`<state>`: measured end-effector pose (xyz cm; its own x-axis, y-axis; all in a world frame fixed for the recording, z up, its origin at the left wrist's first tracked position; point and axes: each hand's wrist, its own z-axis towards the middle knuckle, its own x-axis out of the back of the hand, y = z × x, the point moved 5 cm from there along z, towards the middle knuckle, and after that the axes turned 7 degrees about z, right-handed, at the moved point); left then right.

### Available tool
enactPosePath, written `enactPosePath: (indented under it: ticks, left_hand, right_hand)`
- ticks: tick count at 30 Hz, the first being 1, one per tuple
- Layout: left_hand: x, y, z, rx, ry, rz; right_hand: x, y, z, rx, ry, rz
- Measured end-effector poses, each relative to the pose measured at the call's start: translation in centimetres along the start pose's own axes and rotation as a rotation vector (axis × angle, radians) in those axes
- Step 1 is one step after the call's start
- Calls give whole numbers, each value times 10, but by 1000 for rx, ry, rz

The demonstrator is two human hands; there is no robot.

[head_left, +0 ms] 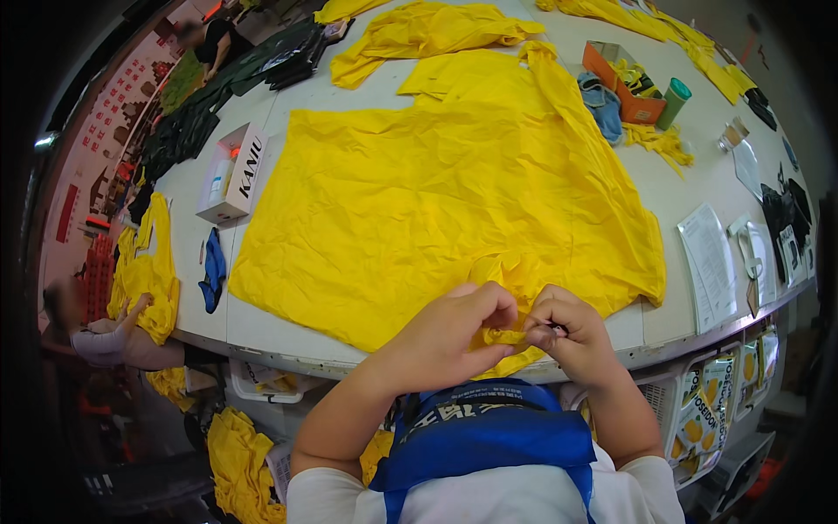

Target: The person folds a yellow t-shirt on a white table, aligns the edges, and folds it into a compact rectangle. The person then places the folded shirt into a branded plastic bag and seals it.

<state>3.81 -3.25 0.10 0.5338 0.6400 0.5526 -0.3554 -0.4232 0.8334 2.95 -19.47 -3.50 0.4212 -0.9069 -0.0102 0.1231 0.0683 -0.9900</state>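
Observation:
A large yellow garment [419, 192] lies spread and wrinkled over the white table, its near edge gathered up between my hands. My left hand [449, 336] is closed on a bunched fold of it, thumb and fingers pinching the cloth near the table's front edge. Close beside it, my right hand [576, 336] is curled with its fingertips at the end of that fold. A small dark tool [559, 330] shows partly in the right hand; the fingers hide most of it, and its kind cannot be made out.
A white box [234, 179] holding bottles and a blue cloth piece [212, 272] lie left. An orange box [621, 83], green cylinder [675, 103] and paper sheets [705, 266] are right. Baskets [698, 410] stand under the table. A person [122, 327] handles yellow cloth at left.

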Motion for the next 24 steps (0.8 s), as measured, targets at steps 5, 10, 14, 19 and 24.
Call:
enactPosePath:
  ticks: [5, 10, 14, 19, 24]
  left_hand:
    - [-12, -17, -6, 196, 25, -571]
    - [-10, -18, -10, 191, 52, -676]
    - [-9, -15, -10, 181, 81, -610]
    - [-7, -12, -10, 130, 149, -517]
    - [-4, -10, -13, 153, 155, -454]
  right_hand:
    - [3, -1, -2, -91, 73, 166]
    - [23, -18, -19, 29, 157, -92]
    - [26, -35, -19, 37, 136, -351]
    - [20, -31, -15, 5, 115, -309]
    - [23, -25, -22, 30, 175, -299]
